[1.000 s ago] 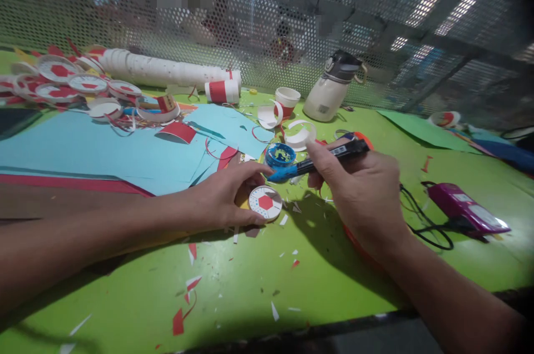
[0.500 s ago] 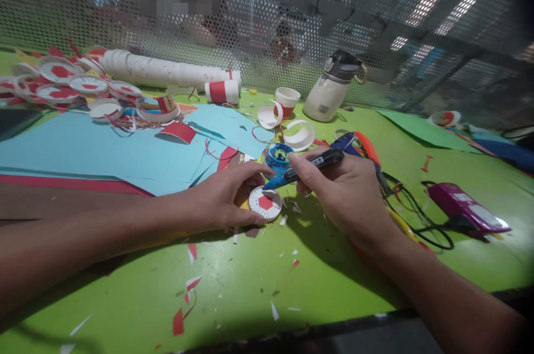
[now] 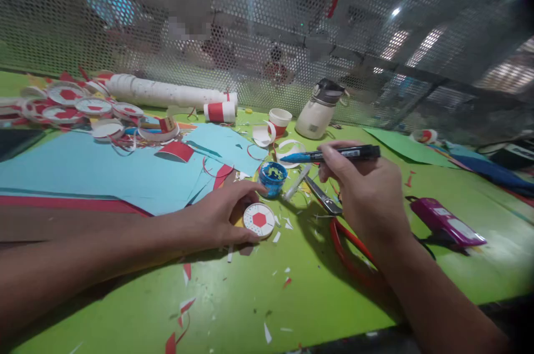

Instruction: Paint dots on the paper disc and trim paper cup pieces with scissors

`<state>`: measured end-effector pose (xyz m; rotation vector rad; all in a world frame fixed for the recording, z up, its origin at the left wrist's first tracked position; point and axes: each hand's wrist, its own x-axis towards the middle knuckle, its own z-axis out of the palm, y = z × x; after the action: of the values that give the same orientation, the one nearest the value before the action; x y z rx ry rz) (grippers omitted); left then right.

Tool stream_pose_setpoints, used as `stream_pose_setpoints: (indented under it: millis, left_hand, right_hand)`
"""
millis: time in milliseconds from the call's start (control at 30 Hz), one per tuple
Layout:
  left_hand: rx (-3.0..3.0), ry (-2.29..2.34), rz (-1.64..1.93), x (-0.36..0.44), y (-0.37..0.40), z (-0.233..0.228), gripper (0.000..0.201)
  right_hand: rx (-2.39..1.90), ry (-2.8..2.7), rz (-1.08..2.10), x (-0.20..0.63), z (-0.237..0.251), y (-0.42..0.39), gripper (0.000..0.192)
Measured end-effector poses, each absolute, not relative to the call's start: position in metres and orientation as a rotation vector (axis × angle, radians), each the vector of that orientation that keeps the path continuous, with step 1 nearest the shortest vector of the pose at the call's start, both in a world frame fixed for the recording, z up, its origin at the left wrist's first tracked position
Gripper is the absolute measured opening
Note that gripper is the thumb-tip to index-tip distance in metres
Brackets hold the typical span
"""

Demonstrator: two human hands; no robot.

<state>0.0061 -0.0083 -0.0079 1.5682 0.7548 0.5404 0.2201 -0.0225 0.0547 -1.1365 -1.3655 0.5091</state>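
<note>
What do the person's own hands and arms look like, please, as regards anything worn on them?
The left hand and right hand are both bare, with no gloves. The left forearm and right forearm show no sleeve, watch or bracelet. No ring can be seen, though some fingers are partly hidden.

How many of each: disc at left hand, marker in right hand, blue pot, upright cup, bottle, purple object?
Disc at left hand: 1
Marker in right hand: 1
Blue pot: 1
Upright cup: 1
Bottle: 1
Purple object: 1
Total: 6
</note>
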Motion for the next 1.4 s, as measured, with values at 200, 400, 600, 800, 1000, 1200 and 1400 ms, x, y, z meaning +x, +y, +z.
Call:
stream_pose_setpoints:
  millis: [200, 400, 600, 800, 1000, 1200, 1400]
  left_hand:
    - [1.573, 0.776, 0.510, 0.006, -0.010, -0.006, 0.063]
    - [1.822, 0.891, 0.644, 0.004, -0.007, -0.007, 0.055]
    - [1.890, 0.908, 0.614, 0.004, -0.005, -0.004, 0.051]
    - [1.768, 0.857, 0.575, 0.006, -0.008, -0.001, 0.049]
    - [1.631, 0.797, 0.554, 0.007, -0.010, -0.005, 0.051]
    - [1.618, 0.753, 0.554, 0.006, -0.009, -0.007, 0.050]
    - [1.637, 0.776, 0.546, 0.004, -0.007, -0.010, 0.051]
  right_hand:
    - [-1.192, -1.457, 0.638, 0.224, 0.052, -0.011, 0.011]
    - [-1.338, -1.681, 0.563, 0.215, 0.044, -0.001, 0.023]
    - [-1.375, -1.812, 0.570, 0.207, 0.029, 0.008, 0.028]
    - [-1.349, -1.746, 0.547, 0.212, 0.028, 0.007, 0.027]
    - [-1.262, -1.559, 0.382, 0.218, 0.050, -0.007, 0.031]
    - [-1.234, -1.428, 0.250, 0.219, 0.063, -0.022, 0.029]
    - [-1.150, -1.410, 0.310, 0.218, 0.058, -0.029, 0.030]
